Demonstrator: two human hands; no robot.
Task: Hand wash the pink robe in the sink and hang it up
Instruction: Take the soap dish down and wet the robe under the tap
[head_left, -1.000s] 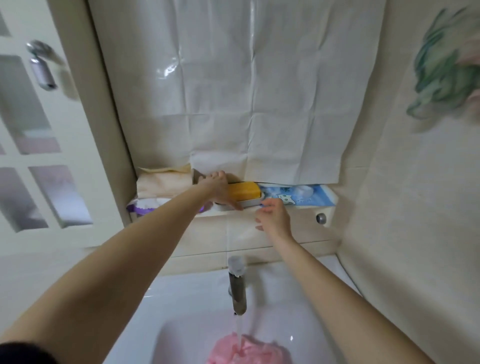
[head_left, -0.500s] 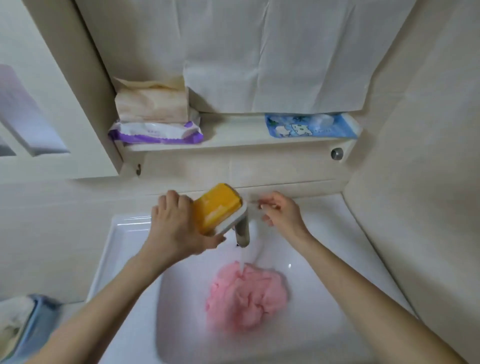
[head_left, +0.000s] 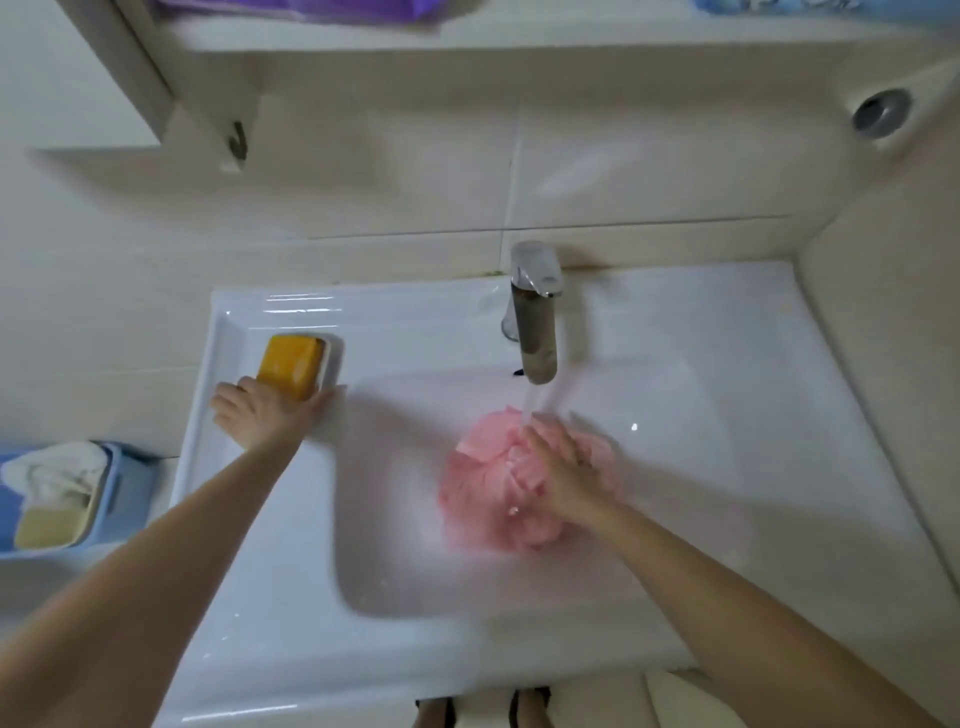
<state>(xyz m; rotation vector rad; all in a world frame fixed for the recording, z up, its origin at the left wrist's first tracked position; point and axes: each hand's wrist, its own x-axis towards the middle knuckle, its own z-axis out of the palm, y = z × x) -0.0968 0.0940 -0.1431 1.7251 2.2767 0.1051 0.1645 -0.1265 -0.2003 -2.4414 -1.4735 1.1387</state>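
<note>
White sink (head_left: 363, 312) fills mid-frame, with the pink robe (head_left: 478, 499) bunched in its basin under the faucet (head_left: 537, 338).
The right hand (head_left: 566, 467) lies on the robe right of centre, fingers flat and released; the left hand (head_left: 265, 418) has its fingers curled round the soap dish (head_left: 332, 353) on the sink's left rim.

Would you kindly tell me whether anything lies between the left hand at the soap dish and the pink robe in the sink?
Nothing visible does: only bare sink basin lies between the left hand, holding the soap dish, and the pink robe. The faucet stands farther back.
</note>
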